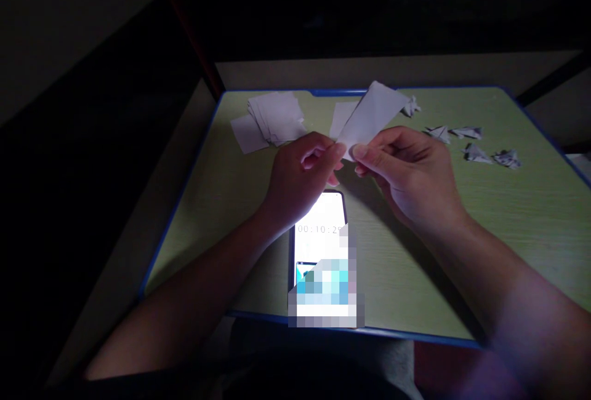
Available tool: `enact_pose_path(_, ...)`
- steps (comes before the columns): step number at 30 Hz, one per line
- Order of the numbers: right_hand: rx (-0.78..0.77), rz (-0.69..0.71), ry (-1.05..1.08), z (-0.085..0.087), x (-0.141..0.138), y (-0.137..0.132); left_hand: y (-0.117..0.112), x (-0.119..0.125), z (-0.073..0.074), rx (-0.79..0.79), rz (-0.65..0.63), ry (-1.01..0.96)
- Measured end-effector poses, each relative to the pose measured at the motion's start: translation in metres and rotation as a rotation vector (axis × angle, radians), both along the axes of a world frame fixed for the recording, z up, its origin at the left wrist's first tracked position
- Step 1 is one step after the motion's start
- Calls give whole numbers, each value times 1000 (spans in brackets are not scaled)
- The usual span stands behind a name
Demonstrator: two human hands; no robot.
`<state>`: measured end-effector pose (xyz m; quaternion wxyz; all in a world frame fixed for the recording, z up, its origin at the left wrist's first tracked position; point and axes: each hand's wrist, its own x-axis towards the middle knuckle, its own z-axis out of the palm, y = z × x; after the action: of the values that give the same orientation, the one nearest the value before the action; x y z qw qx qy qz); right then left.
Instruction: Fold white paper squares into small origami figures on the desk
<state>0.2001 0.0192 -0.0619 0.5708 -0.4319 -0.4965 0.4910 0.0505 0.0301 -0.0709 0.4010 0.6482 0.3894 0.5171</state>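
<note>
Both of my hands hold one white sheet of paper (376,114) above the middle of a small green table (508,228). My left hand (300,178) pinches the paper's lower corner between thumb and fingers. My right hand (409,169) pinches the same lower edge from the right, fingers curled. The sheet slants up and to the right, away from me. Under my hands a lit phone (321,246) lies flat on the table, showing a timer.
A loose stack of white paper squares (272,120) lies at the table's far left. Several small folded paper figures (475,154) are scattered at the far right. The table has a blue rim (184,172). The room around is dark.
</note>
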Motion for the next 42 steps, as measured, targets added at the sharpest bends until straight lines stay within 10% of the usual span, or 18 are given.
enact_pose_path(42,60,97,-64,1,0,-4,-13,7,13,-215,-111,-39)
